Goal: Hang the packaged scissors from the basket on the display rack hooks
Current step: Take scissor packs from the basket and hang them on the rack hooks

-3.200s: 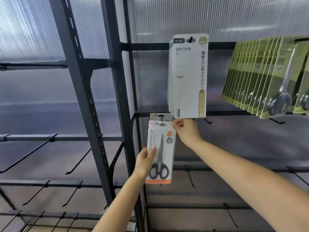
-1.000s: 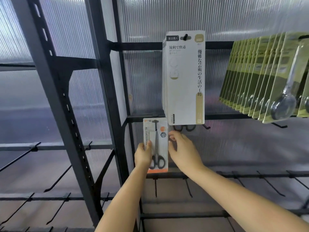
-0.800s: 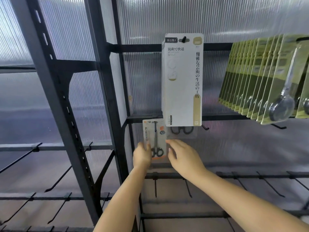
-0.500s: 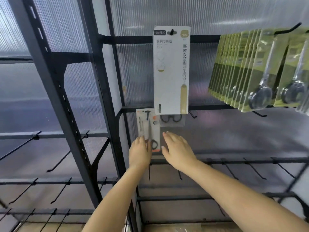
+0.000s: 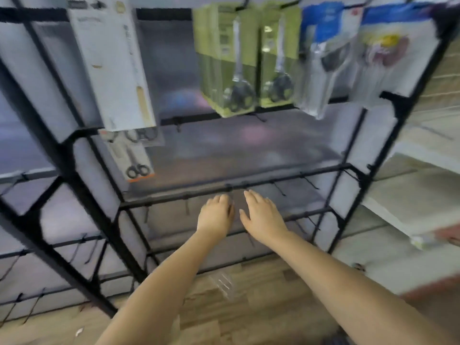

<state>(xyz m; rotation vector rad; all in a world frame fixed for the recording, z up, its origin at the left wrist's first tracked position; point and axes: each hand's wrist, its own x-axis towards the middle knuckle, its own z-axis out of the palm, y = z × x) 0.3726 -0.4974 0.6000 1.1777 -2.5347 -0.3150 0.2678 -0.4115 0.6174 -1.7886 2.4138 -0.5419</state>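
- Nearest to you, both your forearms reach out over the wood floor (image 5: 249, 307), and neither one touches the rack.
- Your left hand (image 5: 216, 215) hangs empty with the fingers loosely curled down. Your right hand (image 5: 261, 216) is just beside it, fingers straight and a bit spread, holding nothing. There's a narrow gap between the two.
- Both hands sit just below a black crossbar (image 5: 239, 186) with short bare hooks along it. There's open room to the right along that bar, and more bare bars with hooks below.
- The slanted rack post (image 5: 82, 195) boxes you in on the left, and the right upright (image 5: 348, 185) closes off the other side of the bay.
- The scissors pack (image 5: 132, 158) with the orange bottom edge hangs up and left of your hands, well apart from them, right under the tall white pack (image 5: 112, 63).
- Farther back on the top rail are the green packs (image 5: 224, 58) and the blue-topped packs (image 5: 323, 53), all blurry.
- Half a second ago both your hands were still up on that scissors pack. Now they've let go and dropped below it, and the pack stays on its hook. The view has swung right too, so the right end of the rack and a pale shelf (image 5: 410, 195) show up.
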